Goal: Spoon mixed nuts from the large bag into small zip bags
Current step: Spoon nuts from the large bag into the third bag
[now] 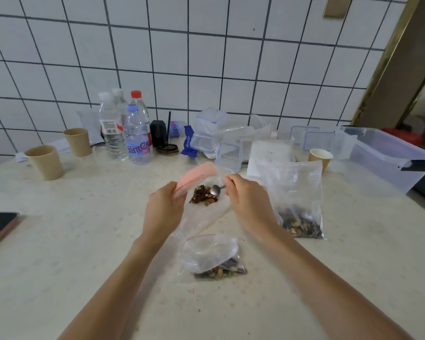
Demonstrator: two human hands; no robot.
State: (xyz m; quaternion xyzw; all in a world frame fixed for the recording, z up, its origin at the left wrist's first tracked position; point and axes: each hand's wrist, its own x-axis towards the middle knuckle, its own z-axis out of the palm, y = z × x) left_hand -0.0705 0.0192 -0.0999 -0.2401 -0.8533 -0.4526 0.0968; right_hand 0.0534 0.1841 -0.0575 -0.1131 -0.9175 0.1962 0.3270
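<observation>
Holding a small zip bag open above the worktop, left hand pinches its rim; right hand, fingers closed, dips spoon into nuts inside.

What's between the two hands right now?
In the head view, between left hand and right hand: the open small zip bag, nuts inside, spoon bowl over them.

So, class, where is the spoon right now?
In the head view the spoon sits centre, held by the right hand, its bowl over nuts inside the small bag.
</observation>
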